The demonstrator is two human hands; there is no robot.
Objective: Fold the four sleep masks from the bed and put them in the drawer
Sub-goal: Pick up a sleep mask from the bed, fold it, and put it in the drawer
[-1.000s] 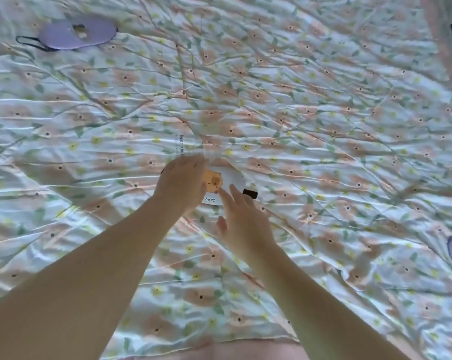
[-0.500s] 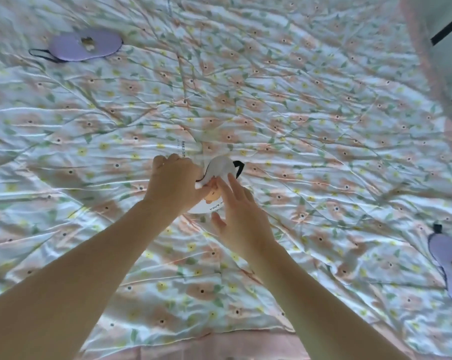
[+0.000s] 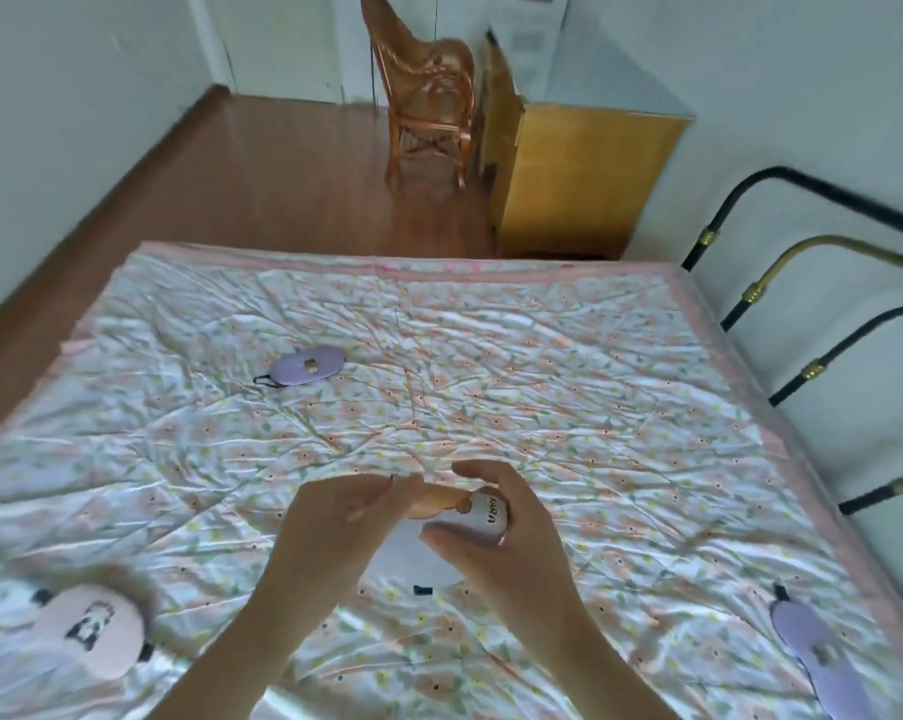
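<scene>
A white sleep mask (image 3: pixel 418 556) with a brown cartoon animal is lifted off the bed, held between both hands. My left hand (image 3: pixel 335 522) pinches its left end; my right hand (image 3: pixel 496 527) wraps around its right end. Its black strap hangs below. One purple mask (image 3: pixel 308 365) lies flat at the far left of the bed. Another purple mask (image 3: pixel 823 652) lies at the near right. A pink mask (image 3: pixel 93 634) with a black-and-white figure lies at the near left. The drawer is not identifiable.
The floral bed sheet (image 3: pixel 543 387) is wrinkled all over. A black and brass bed frame (image 3: pixel 782 283) runs along the right. Beyond the bed stand a yellow wooden cabinet (image 3: pixel 569 163) and a rattan chair (image 3: pixel 428 96) on the wooden floor (image 3: pixel 262 168).
The white mask went from lying on the sheet to being lifted and held in both hands. The view rose from the sheet and now takes in the whole bed and room.
</scene>
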